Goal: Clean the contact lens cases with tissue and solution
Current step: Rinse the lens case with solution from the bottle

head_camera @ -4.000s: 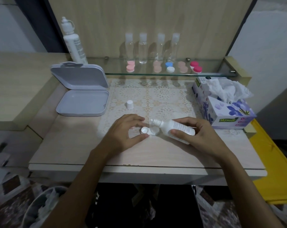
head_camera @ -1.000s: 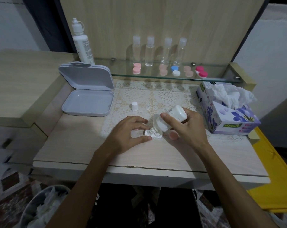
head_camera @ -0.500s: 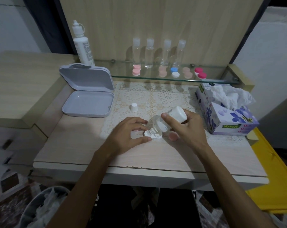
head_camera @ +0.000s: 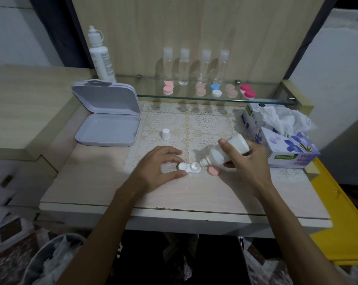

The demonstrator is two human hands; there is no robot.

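Solution being dosed into an open lens case (head_camera: 189, 168) at the bench (head_camera: 91, 188) front.
The case is pinched by the left hand (head_camera: 160, 168); the tilted bottle (head_camera: 225, 154), nozzle over the right well, is gripped in the right hand (head_camera: 249, 161). Overfilling may follow from a hard squeeze; the loose pink cap (head_camera: 213, 170) beside it may be knocked away.

I sit at a home dressing table (head_camera: 91, 190): lace mat (head_camera: 194, 124), tissue box (head_camera: 293, 151) at two o'clock, glass shelf (head_camera: 266, 95) at twelve.
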